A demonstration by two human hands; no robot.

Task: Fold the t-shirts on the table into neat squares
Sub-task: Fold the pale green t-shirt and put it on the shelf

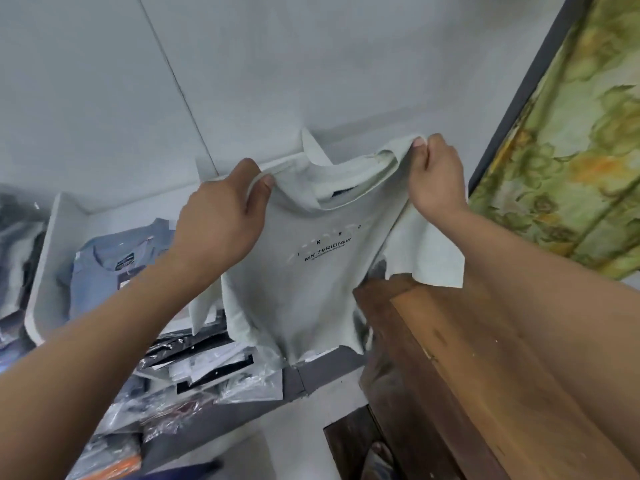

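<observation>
white wall behind — both hands (pixel 322 199) pinch t-shirt (pixel 304 278) shoulders; hem hidden.

Single head view, looking down, close.

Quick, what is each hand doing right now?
Left hand: closed, pinching one shoulder of the pale grey t-shirt, which hangs in the air.
Right hand: closed, pinching the other shoulder of it.
</observation>
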